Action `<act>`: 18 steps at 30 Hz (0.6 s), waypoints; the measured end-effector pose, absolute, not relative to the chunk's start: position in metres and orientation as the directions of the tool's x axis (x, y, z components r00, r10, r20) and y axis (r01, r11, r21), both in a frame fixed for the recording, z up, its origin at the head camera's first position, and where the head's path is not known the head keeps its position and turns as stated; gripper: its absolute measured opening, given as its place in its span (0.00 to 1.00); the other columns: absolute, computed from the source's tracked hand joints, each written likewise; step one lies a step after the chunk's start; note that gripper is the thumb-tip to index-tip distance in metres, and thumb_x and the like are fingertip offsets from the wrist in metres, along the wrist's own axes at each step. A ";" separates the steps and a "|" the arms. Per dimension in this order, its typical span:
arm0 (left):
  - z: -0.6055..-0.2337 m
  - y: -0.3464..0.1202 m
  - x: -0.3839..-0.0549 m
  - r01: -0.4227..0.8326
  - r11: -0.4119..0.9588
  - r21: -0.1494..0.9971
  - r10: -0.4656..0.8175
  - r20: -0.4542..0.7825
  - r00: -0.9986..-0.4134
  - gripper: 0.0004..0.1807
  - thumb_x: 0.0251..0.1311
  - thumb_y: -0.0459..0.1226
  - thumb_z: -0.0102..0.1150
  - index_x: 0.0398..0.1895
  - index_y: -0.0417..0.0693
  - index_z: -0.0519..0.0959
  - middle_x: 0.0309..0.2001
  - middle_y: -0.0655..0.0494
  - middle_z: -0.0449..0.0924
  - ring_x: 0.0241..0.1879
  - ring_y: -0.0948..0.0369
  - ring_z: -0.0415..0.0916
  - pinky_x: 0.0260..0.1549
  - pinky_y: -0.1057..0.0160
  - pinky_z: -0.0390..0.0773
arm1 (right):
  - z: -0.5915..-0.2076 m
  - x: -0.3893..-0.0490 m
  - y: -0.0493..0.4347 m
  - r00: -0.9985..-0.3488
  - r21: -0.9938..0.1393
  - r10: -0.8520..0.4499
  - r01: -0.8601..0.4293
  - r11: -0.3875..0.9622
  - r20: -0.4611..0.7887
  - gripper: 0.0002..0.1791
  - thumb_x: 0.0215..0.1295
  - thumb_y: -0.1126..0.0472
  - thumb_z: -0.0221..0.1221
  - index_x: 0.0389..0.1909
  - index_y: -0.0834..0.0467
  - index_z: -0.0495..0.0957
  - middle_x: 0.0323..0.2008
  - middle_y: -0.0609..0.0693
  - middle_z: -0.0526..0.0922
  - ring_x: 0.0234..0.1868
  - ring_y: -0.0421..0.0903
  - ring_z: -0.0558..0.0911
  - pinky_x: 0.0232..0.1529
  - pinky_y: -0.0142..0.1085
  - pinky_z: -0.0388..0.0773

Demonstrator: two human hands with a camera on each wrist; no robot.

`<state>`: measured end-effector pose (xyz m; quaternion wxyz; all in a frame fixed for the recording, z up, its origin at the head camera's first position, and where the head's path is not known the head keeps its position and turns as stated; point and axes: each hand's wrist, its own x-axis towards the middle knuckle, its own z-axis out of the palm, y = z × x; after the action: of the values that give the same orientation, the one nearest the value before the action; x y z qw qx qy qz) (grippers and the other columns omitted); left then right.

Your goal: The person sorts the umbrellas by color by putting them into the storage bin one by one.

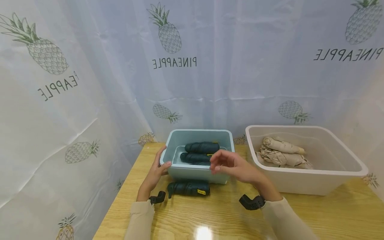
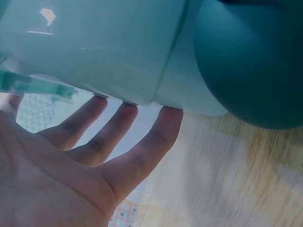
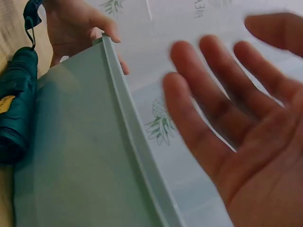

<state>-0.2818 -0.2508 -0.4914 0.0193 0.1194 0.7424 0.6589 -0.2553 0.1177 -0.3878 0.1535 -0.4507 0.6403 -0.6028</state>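
Note:
A light blue plastic bin [image 1: 196,173] stands on the table with several dark green folded umbrellas [image 1: 202,147] lying inside. My left hand [image 1: 156,171] holds its left front corner, thumb over the rim and fingers against the outer side wall [image 2: 94,42]. Above the front rim is my right hand [image 1: 232,165], fingers loosely bent and nothing in them; the right wrist view shows its fingers apart from the bin wall [image 3: 85,142]. Another dark green folded umbrella [image 1: 188,188], with a yellow label and a wrist strap, lies on the table before the bin.
To the right stands a larger white bin [image 1: 306,181] with beige rolled bundles [image 1: 283,151] in its left part. The wooden table [image 1: 180,216] meets a pineapple-print curtain [image 1: 210,83] at the back and left.

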 end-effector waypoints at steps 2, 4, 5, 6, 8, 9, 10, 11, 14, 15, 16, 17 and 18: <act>-0.491 -0.250 -0.282 0.150 0.106 0.983 0.200 0.127 -0.971 0.40 0.73 0.42 0.52 0.82 0.72 0.46 0.80 0.41 0.41 0.68 0.32 0.64 0.56 0.37 0.78 | -0.396 -0.247 0.118 -0.489 -0.903 -0.808 -0.413 -0.117 0.328 0.14 0.75 0.71 0.53 0.58 0.69 0.71 0.48 0.69 0.79 0.52 0.45 0.84 0.54 0.41 0.83; -0.491 -0.249 -0.282 0.150 0.107 0.983 0.200 0.126 -0.972 0.40 0.73 0.42 0.52 0.82 0.71 0.45 0.80 0.42 0.41 0.68 0.32 0.64 0.56 0.37 0.78 | -0.405 -0.240 0.118 -0.469 -0.901 -0.838 -0.429 -0.060 0.279 0.15 0.76 0.69 0.53 0.60 0.65 0.72 0.50 0.68 0.80 0.53 0.43 0.83 0.55 0.39 0.82; -0.491 -0.249 -0.282 0.151 0.110 0.982 0.199 0.127 -0.972 0.40 0.73 0.42 0.52 0.82 0.71 0.45 0.80 0.42 0.42 0.68 0.32 0.64 0.56 0.37 0.78 | -0.409 -0.238 0.118 -0.472 -0.905 -0.846 -0.425 -0.028 0.248 0.15 0.76 0.67 0.54 0.60 0.63 0.73 0.51 0.68 0.80 0.54 0.43 0.83 0.55 0.40 0.82; -0.491 -0.249 -0.283 0.152 0.111 0.982 0.197 0.128 -0.972 0.40 0.73 0.42 0.52 0.82 0.70 0.45 0.80 0.42 0.42 0.68 0.33 0.65 0.56 0.37 0.78 | -0.413 -0.235 0.118 -0.487 -0.905 -0.846 -0.425 0.014 0.216 0.15 0.77 0.66 0.54 0.60 0.61 0.74 0.52 0.67 0.80 0.54 0.42 0.83 0.55 0.39 0.82; -0.490 -0.249 -0.283 0.153 0.118 0.981 0.196 0.128 -0.972 0.40 0.73 0.42 0.52 0.82 0.69 0.45 0.80 0.42 0.42 0.68 0.33 0.65 0.55 0.37 0.78 | -0.423 -0.232 0.117 -0.523 -0.891 -0.835 -0.444 0.097 0.169 0.15 0.77 0.62 0.55 0.60 0.59 0.74 0.53 0.65 0.81 0.54 0.42 0.82 0.55 0.38 0.82; -0.490 -0.249 -0.283 0.153 0.119 0.981 0.193 0.128 -0.973 0.40 0.73 0.41 0.51 0.82 0.69 0.45 0.80 0.42 0.42 0.68 0.34 0.65 0.55 0.37 0.78 | -0.428 -0.231 0.117 -0.543 -0.884 -0.827 -0.447 0.138 0.146 0.15 0.77 0.61 0.56 0.61 0.58 0.75 0.54 0.64 0.81 0.54 0.42 0.82 0.55 0.38 0.81; -0.490 -0.249 -0.284 0.152 0.123 0.981 0.190 0.127 -0.973 0.40 0.73 0.41 0.51 0.82 0.69 0.45 0.80 0.42 0.42 0.68 0.34 0.65 0.55 0.37 0.79 | -0.432 -0.230 0.116 -0.561 -0.875 -0.819 -0.451 0.177 0.124 0.16 0.76 0.59 0.57 0.61 0.57 0.75 0.55 0.63 0.81 0.55 0.44 0.82 0.55 0.38 0.81; -0.490 -0.249 -0.284 0.153 0.124 0.980 0.191 0.128 -0.973 0.40 0.73 0.41 0.51 0.82 0.68 0.45 0.80 0.42 0.42 0.68 0.34 0.65 0.55 0.37 0.78 | -0.436 -0.230 0.116 -0.574 -0.866 -0.812 -0.455 0.209 0.105 0.17 0.76 0.58 0.58 0.61 0.57 0.74 0.56 0.63 0.80 0.56 0.47 0.82 0.56 0.38 0.81; -0.490 -0.249 -0.283 0.154 0.120 0.981 0.194 0.129 -0.972 0.40 0.73 0.41 0.51 0.82 0.68 0.45 0.80 0.42 0.42 0.68 0.32 0.63 0.55 0.36 0.78 | -0.446 -0.228 0.114 -0.597 -0.832 -0.800 -0.468 0.297 0.051 0.21 0.75 0.55 0.59 0.63 0.58 0.73 0.59 0.60 0.79 0.60 0.56 0.80 0.56 0.41 0.81; -0.491 -0.249 -0.283 0.156 0.120 0.981 0.196 0.130 -0.972 0.40 0.73 0.41 0.51 0.82 0.67 0.44 0.80 0.42 0.41 0.68 0.31 0.63 0.55 0.36 0.78 | -0.448 -0.227 0.113 -0.601 -0.820 -0.799 -0.473 0.322 0.032 0.22 0.75 0.54 0.59 0.64 0.58 0.72 0.60 0.60 0.78 0.60 0.58 0.79 0.56 0.42 0.81; -0.491 -0.249 -0.284 0.156 0.118 0.981 0.198 0.130 -0.971 0.40 0.73 0.41 0.51 0.82 0.67 0.44 0.80 0.42 0.41 0.69 0.31 0.62 0.55 0.36 0.78 | -0.451 -0.227 0.112 -0.603 -0.806 -0.797 -0.480 0.348 0.015 0.24 0.74 0.53 0.60 0.65 0.59 0.72 0.60 0.59 0.77 0.61 0.59 0.78 0.56 0.43 0.81; -0.491 -0.249 -0.284 0.156 0.116 0.981 0.200 0.131 -0.971 0.40 0.73 0.41 0.51 0.82 0.68 0.44 0.80 0.42 0.41 0.69 0.30 0.62 0.56 0.35 0.77 | -0.453 -0.226 0.111 -0.607 -0.791 -0.795 -0.487 0.371 0.001 0.26 0.74 0.52 0.60 0.66 0.59 0.71 0.61 0.58 0.76 0.61 0.59 0.78 0.55 0.43 0.81; -0.491 -0.249 -0.284 0.157 0.114 0.981 0.200 0.132 -0.971 0.40 0.73 0.41 0.51 0.83 0.67 0.44 0.80 0.42 0.41 0.69 0.30 0.62 0.56 0.35 0.77 | -0.455 -0.226 0.110 -0.610 -0.778 -0.793 -0.492 0.391 -0.013 0.27 0.74 0.51 0.60 0.67 0.59 0.70 0.62 0.58 0.75 0.61 0.59 0.78 0.55 0.44 0.81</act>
<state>-0.2835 -0.2493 -0.4910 0.0164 0.1197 0.7462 0.6546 -0.2259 0.1102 -0.4552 0.1957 -0.3961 0.8108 -0.3839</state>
